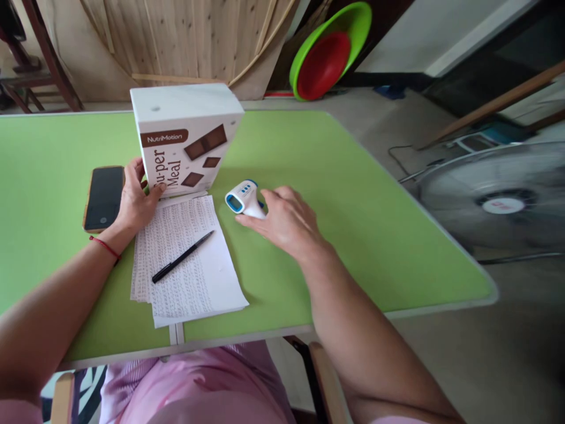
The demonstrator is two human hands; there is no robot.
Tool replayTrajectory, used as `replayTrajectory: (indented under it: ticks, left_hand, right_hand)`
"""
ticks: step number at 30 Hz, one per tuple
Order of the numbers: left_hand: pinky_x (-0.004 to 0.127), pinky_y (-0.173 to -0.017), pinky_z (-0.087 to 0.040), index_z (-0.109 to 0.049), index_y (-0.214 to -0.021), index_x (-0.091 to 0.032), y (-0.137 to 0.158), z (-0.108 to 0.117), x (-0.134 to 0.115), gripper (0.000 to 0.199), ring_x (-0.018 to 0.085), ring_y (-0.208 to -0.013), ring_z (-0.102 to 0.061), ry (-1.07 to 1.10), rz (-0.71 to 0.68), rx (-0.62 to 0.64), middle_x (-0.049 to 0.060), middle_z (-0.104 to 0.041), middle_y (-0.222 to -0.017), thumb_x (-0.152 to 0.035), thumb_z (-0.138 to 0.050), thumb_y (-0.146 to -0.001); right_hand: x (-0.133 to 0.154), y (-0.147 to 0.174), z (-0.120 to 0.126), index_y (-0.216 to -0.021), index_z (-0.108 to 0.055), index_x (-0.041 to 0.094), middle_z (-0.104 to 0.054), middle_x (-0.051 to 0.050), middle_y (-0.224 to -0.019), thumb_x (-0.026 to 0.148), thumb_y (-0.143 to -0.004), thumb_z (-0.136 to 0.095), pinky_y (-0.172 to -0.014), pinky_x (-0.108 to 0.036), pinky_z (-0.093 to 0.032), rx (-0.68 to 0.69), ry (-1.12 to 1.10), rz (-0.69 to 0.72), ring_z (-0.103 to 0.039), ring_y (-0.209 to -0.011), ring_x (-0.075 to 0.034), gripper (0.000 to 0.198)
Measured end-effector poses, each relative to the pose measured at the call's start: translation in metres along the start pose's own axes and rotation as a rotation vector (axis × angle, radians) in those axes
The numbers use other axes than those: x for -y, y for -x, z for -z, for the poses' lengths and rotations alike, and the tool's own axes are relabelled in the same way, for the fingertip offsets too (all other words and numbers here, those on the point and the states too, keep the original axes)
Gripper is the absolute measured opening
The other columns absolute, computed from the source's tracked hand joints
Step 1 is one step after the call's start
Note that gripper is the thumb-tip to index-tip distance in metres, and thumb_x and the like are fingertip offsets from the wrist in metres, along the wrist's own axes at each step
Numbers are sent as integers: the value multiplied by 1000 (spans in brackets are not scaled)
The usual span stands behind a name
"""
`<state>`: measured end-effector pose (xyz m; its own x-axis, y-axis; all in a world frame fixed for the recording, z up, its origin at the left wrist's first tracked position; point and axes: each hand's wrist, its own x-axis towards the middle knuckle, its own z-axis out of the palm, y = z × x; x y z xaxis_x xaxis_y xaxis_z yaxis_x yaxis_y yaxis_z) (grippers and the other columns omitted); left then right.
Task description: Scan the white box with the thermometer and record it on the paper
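My left hand point(135, 203) grips the lower left corner of a white "NutriMotion Super Meal" box point(185, 138), which stands tilted on the green table point(353, 194). My right hand point(286, 221) rests on the table, its fingers around the handle of a white and blue infrared thermometer point(242, 198). Between the hands lies a stack of printed paper sheets point(189, 271) with a black pen point(182, 257) lying across it. A black phone point(104, 197) lies just left of my left hand.
Green and red plastic basins point(329, 56) lean against the wall beyond the table. A floor fan point(498, 197) stands to the right of the table. Wooden boards point(185, 41) are propped at the back. The table's front edge is near my lap.
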<state>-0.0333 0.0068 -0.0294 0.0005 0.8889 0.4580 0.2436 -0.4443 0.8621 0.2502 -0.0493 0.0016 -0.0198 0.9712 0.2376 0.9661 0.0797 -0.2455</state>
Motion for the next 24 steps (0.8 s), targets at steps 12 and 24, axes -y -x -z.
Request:
replayTrajectory:
  ticks: [12, 24]
  left_hand:
    - [44, -103, -45, -42, -121, -22, -3, 5, -1, 49, 27, -123, -52, -166, -82, 55, 10, -55, -130, -15, -60, -75]
    - [41, -88, -48, -41, -119, -15, 18, -13, -53, 54, 25, -106, -53, -552, -201, -283, 13, -53, -113, -14, -64, -71]
  right_hand:
    - [44, 30, -16, -100, -69, 20, -60, -5, -83, 22, -90, -57, -72, -36, -41, 45, -245, 810, -52, -81, -19, 16]
    - [35, 22, -28, -78, -49, 23, -52, 7, -58, 21, -81, -58, -46, -23, -43, -169, -1178, 120, -51, -46, -8, 9]
